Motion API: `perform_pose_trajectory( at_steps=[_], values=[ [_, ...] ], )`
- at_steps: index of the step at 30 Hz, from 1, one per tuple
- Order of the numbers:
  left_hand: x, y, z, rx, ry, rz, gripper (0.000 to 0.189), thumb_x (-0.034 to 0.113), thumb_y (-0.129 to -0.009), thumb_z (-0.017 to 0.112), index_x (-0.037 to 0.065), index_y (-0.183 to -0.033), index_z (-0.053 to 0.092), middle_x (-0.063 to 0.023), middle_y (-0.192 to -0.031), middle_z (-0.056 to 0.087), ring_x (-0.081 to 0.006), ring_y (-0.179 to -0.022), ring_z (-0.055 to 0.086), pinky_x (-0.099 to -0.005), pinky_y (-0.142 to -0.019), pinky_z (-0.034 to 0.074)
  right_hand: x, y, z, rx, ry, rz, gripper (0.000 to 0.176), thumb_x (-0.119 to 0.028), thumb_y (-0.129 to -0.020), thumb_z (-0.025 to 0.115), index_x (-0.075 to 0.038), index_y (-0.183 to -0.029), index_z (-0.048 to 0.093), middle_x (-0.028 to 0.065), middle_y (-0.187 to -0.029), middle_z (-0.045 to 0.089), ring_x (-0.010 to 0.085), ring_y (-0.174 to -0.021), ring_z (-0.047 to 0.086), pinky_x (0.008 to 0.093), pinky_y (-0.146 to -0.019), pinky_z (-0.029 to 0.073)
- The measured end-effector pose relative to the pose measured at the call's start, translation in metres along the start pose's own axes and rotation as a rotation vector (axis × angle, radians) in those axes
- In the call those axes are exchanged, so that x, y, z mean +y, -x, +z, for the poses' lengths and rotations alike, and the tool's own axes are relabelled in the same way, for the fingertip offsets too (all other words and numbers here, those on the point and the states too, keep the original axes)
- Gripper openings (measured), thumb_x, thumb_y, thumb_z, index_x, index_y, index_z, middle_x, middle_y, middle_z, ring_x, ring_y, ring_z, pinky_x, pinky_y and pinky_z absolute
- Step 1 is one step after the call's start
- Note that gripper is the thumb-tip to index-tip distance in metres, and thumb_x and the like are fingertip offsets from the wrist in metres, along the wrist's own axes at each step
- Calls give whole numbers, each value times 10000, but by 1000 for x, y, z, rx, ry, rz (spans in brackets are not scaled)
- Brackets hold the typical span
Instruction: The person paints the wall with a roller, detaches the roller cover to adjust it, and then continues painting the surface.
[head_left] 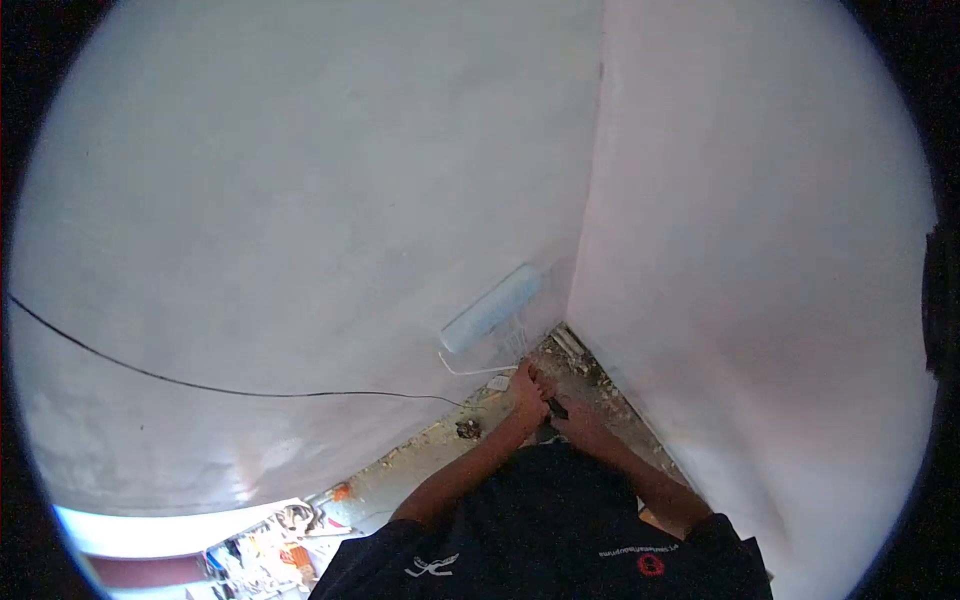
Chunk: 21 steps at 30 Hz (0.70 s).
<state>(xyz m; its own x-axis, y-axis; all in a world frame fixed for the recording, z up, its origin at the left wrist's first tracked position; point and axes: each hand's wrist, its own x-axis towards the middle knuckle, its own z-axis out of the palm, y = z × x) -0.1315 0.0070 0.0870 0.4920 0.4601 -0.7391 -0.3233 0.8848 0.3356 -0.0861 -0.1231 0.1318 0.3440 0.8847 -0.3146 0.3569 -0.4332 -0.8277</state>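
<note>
The light in this corner is soft and rather dim, greyish on the left wall (300, 200) and faintly pink on the right wall (760, 220). I see the strongest brightness low on the left, where a white strip (170, 532) glares and the clutter (285, 555) beside it washes out. A pale sheen marks the left wall's bottom edge. The shirt (540, 530) sinks almost to black; the paint roller (490, 308) looks soft-edged. Dark, rounded borders close in, and that bottom edge bows.
</note>
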Motion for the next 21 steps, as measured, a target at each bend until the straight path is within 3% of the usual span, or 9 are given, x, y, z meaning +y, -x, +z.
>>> perform_pose_trajectory(
  at_steps=[5,8,11,14,17,20,21],
  values=[
    [14,37,16,-131,-58,-6,370,270,-827,490,155,-537,291,6,-434,230,-119,-344,236,-264,-331,178,-16,15,-4,-4,-23,33,438,-232,-742,534,13,-1099,469,227,-951,553,344,-847,546,427,-759,412],
    [8,21,8,-151,-28,-7,303,299,-833,477,170,-600,333,14,-428,235,-132,-340,237,-269,-308,191,-18,13,-8,35,-106,40,417,-215,-733,535,25,-1070,481,230,-922,556,353,-827,547,434,-747,415],
    [-2,-1,-5,-37,1,-61,313,299,-834,478,168,-591,331,17,-428,244,-126,-333,236,-259,-299,191,6,4,3,6,-93,24,413,-193,-726,530,27,-1071,476,235,-900,555,365,-811,547,433,-739,419],
    [9,33,17,-18,-82,-2,323,303,-830,486,161,-587,327,17,-434,242,-129,-346,253,-262,-315,203,-15,13,-10,27,-42,-30,419,-181,-723,528,23,-1083,465,239,-884,554,375,-806,547,428,-738,424],
    [19,57,27,-171,-83,-5,326,305,-819,501,156,-591,322,18,-448,255,-127,-357,269,-264,-323,206,-25,23,-10,20,26,-19,452,-188,-731,530,13,-1127,443,244,-913,554,376,-839,547,425,-756,425],
    [10,35,26,119,-91,15,335,308,-812,507,160,-579,317,20,-435,253,-114,-344,262,-260,-321,203,-19,11,-13,-57,-45,60,450,-199,-751,521,9,-1140,433,248,-952,543,368,-877,538,426,-783,415],
    [2,18,16,112,-62,2,330,309,-813,507,158,-584,323,18,-442,250,-115,-343,244,-258,-320,190,-13,5,-10,-97,-68,118,443,-203,-759,515,6,-1141,433,249,-969,536,364,-892,533,426,-794,409]
  ],
)
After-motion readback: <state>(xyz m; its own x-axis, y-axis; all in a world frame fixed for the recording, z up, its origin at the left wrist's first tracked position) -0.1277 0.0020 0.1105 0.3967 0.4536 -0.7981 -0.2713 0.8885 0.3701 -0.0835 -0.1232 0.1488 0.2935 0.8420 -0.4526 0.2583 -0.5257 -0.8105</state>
